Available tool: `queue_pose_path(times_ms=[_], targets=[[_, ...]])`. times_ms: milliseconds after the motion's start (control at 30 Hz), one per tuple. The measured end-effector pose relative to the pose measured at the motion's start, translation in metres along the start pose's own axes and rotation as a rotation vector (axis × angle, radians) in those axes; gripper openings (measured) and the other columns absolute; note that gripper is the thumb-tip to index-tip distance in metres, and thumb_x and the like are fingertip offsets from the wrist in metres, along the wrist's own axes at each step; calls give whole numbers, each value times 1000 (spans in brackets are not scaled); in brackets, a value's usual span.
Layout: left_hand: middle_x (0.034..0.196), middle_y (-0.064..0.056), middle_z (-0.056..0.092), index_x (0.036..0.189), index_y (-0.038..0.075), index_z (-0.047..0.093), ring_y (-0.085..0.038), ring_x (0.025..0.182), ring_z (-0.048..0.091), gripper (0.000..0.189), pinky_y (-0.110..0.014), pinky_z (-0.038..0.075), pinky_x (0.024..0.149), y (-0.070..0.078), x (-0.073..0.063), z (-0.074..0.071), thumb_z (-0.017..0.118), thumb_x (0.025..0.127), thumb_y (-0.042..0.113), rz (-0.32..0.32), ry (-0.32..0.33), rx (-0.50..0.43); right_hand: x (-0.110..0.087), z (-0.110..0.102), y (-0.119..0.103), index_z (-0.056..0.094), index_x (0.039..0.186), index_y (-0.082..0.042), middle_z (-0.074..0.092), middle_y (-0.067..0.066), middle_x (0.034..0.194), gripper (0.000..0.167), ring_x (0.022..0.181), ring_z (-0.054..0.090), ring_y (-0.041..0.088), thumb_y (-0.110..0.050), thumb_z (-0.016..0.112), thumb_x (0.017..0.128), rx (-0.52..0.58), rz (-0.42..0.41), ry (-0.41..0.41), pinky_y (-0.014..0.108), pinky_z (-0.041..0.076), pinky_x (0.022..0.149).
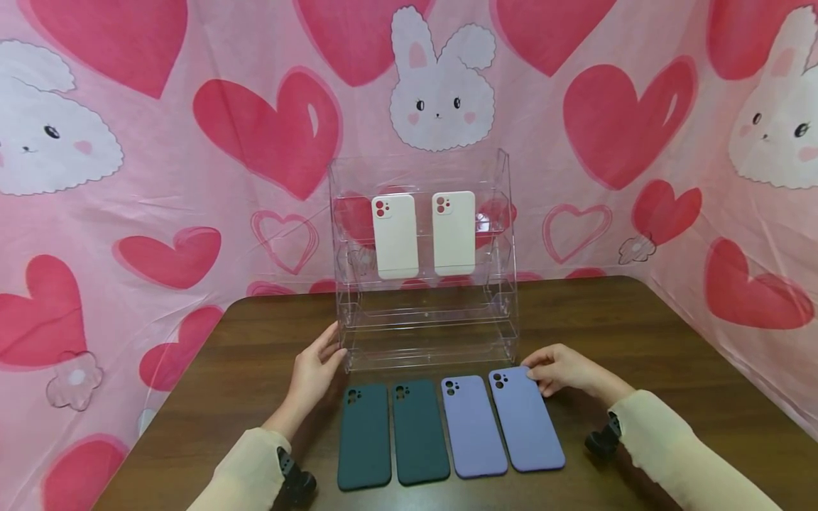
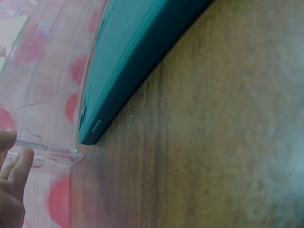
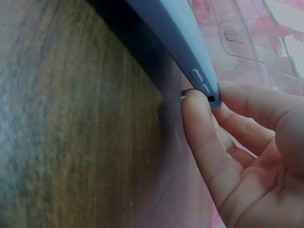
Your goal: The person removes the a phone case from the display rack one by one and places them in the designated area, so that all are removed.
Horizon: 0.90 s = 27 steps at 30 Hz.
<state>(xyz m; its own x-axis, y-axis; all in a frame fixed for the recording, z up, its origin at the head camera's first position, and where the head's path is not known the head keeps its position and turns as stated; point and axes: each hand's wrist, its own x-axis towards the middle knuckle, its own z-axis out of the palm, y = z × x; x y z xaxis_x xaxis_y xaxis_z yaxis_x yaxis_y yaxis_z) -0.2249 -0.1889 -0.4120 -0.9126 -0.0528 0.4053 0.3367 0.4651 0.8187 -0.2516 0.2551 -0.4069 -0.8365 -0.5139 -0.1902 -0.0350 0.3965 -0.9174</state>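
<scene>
My right hand (image 1: 562, 369) pinches the top right corner of the rightmost purple phone case (image 1: 527, 419). In the right wrist view, thumb and index finger (image 3: 251, 102) meet at the corner of that case (image 3: 183, 42), just past its side buttons. My left hand (image 1: 313, 372) holds the lower left side of a clear tiered display rack (image 1: 428, 358), thumb toward the front. The left wrist view catches only part of that hand (image 2: 14, 185) at the rack's edge. Another purple case (image 1: 474, 426) and two dark green cases (image 1: 364, 436) (image 1: 422, 433) lie in the same row.
Two white phone cases (image 1: 396, 238) (image 1: 454, 234) stand side by side on an upper tier of the rack. The brown wooden table (image 1: 255, 341) runs back to a pink cloth (image 1: 224, 163) printed with hearts and rabbits. Both wrists wear black camera straps.
</scene>
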Motion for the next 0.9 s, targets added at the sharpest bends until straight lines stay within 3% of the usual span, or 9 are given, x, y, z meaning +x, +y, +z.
queue_pose_path(times_ms=[567,900], targets=[[128,-17,51,134,3,47,-31,100,60,54,-35,51,80,1,1,0,63,83,-5,34,2,3,2,2,-2,58,111,14,59,9,76,29,57,58,15,-4,59,88,-42,65,27,32,55,56],[129,-18,51,134,3,47,-32,100,60,54,-34,51,80,0,0,0,63,83,-6,26,-2,9,1,-4,-9,56,111,16,58,12,74,33,57,58,17,-7,61,88,-32,18,16,34,55,55]])
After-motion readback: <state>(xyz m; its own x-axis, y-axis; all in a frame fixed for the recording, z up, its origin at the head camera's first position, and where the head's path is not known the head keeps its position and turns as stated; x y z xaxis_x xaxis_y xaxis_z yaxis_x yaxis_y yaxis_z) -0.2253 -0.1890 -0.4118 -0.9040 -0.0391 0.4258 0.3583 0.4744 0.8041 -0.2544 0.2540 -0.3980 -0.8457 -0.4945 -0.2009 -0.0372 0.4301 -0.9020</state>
